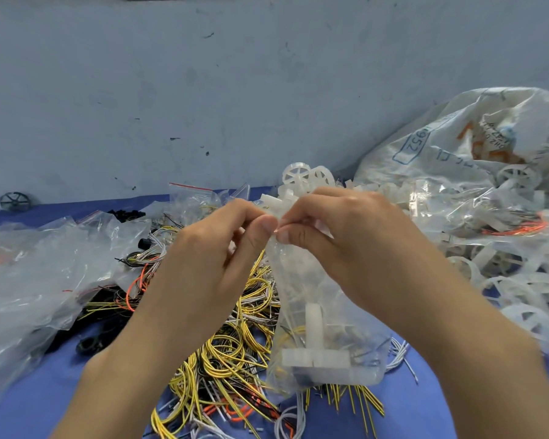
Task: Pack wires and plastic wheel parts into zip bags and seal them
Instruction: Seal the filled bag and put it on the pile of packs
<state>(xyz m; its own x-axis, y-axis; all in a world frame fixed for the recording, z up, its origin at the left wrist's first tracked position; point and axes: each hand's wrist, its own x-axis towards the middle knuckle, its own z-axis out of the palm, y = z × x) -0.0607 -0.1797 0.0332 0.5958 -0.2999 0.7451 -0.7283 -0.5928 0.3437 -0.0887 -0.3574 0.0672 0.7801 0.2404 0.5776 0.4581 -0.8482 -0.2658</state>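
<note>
Hidden behind pinching thumbs: zip bag (317,327) seal; cut off by right edge: printed sack (476,137); sack lettering unreadable.

A large white woven sack (450,144) at the right carries the only print. The blue digits "952" sit inside a rounded blue frame, seen upside down. Other blue and orange lettering on the sack is too creased to read.

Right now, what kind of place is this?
Likely a small-parts packing bench in a workshop: loose wire heaps, piles of white plastic wheels beside a big printed sack, and both hands pinching a filled zip bag.
</note>
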